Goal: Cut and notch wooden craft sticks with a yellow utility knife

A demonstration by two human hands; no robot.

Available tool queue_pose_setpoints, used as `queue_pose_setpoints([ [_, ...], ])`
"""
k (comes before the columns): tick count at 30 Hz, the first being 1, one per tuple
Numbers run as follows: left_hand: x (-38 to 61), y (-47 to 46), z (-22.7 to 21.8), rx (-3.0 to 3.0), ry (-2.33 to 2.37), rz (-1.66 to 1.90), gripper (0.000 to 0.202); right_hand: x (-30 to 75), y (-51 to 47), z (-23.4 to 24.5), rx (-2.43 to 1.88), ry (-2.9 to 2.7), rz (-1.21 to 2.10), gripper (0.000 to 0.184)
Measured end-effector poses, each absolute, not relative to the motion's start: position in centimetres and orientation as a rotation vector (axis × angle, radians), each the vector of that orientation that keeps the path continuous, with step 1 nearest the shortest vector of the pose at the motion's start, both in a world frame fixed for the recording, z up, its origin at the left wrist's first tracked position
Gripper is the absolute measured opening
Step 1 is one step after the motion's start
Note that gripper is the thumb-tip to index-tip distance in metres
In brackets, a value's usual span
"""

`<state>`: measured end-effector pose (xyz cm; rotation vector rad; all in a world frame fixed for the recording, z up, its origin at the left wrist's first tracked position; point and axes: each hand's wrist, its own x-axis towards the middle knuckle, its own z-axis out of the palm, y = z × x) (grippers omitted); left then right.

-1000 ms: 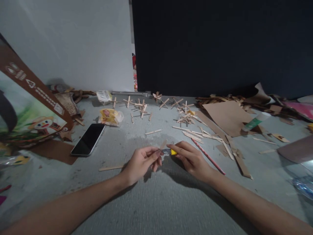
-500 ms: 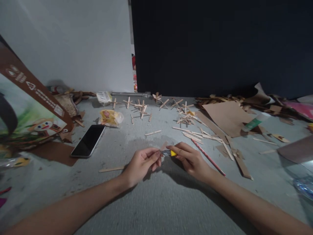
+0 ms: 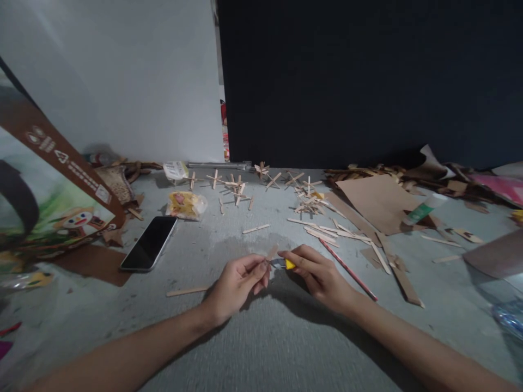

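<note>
My left hand (image 3: 241, 280) is closed in a pinch on a short wooden craft stick (image 3: 273, 251), whose end points up and away from the fingertips. My right hand (image 3: 316, 272) grips a small yellow cutter (image 3: 290, 264) with a grey metal part, its index finger laid along the top. The metal reaches towards my left fingertips, close to the stick; whether they touch I cannot tell. Another craft stick (image 3: 187, 292) lies flat beside my left wrist. Just beyond both hands is a single stick (image 3: 256, 228) on the grey tabletop (image 3: 253, 348).
Crossed stick pieces (image 3: 239, 188) and loose sticks (image 3: 327, 230) lie farther back. A red pencil (image 3: 349, 270) is near my right hand. To the left are a phone (image 3: 149, 243), a yellow packet (image 3: 186, 205) and a printed bag (image 3: 73, 179); to the right, cardboard (image 3: 378, 201) and a glue stick (image 3: 425, 209).
The stick in my left hand shows more plainly above the fingertips. Both hands keep their grips, and the whole scene sits slightly lower in view.
</note>
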<state>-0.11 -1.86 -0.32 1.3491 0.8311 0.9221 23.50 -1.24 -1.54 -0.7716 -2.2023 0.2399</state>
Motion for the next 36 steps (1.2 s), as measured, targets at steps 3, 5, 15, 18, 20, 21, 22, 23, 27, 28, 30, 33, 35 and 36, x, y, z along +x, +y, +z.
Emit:
queue_pose_setpoints([
  [3, -0.07, -1.84, -0.47, 1.370, 0.816, 0.900, 0.054, 23.50, -1.21, -1.64, -0.774, -2.211, 0.228, 0.046],
  [5, -0.06, -1.79, -0.66, 1.369, 0.808, 0.890, 0.055, 23.50, -1.19, -1.69, -0.768, -2.213, 0.210, 0.048],
  [15, -0.17, -1.86, -1.04, 1.380, 0.766, 0.926, 0.054, 23.34, -1.27, -1.68, -0.728, -2.191, 0.221, 0.054],
  [18, -0.14, -1.78, -1.20, 1.344, 0.752, 0.934, 0.053, 23.41, -1.33, -1.64, -0.734, -2.200, 0.242, 0.052],
  [20, -0.17, -1.68, -1.24, 1.311, 0.765, 0.940, 0.051, 23.46, -1.33, -1.63, -0.751, -2.197, 0.258, 0.051],
  [21, -0.19, -1.65, -1.23, 1.303, 0.776, 0.940, 0.051, 23.47, -1.33, -1.63, -0.757, -2.196, 0.263, 0.051],
  [22, -0.20, -1.63, -1.17, 1.301, 0.785, 0.940, 0.052, 23.46, -1.32, -1.64, -0.760, -2.196, 0.265, 0.051],
  [23, -0.20, -1.65, -1.09, 1.304, 0.788, 0.942, 0.053, 23.44, -1.32, -1.64, -0.759, -2.195, 0.264, 0.051],
  [27, -0.09, -1.92, -0.62, 1.331, 0.758, 0.944, 0.057, 23.32, -1.37, -1.61, -0.726, -2.197, 0.255, 0.051],
  [28, -0.06, -1.99, -0.55, 1.338, 0.747, 0.940, 0.057, 23.32, -1.40, -1.59, -0.714, -2.204, 0.251, 0.051],
  [30, -0.02, -2.01, -0.54, 1.353, 0.734, 0.920, 0.058, 23.38, -1.45, -1.55, -0.702, -2.226, 0.239, 0.049],
  [33, -0.06, -1.79, -0.72, 1.348, 0.748, 0.894, 0.059, 23.56, -1.46, -1.55, -0.729, -2.242, 0.213, 0.049],
  [35, -0.09, -1.71, -0.76, 1.314, 0.776, 0.920, 0.058, 23.62, -1.39, -1.62, -0.754, -2.233, 0.217, 0.049],
  [36, -0.09, -1.78, -0.72, 1.305, 0.787, 0.943, 0.057, 23.62, -1.34, -1.70, -0.760, -2.227, 0.219, 0.048],
])
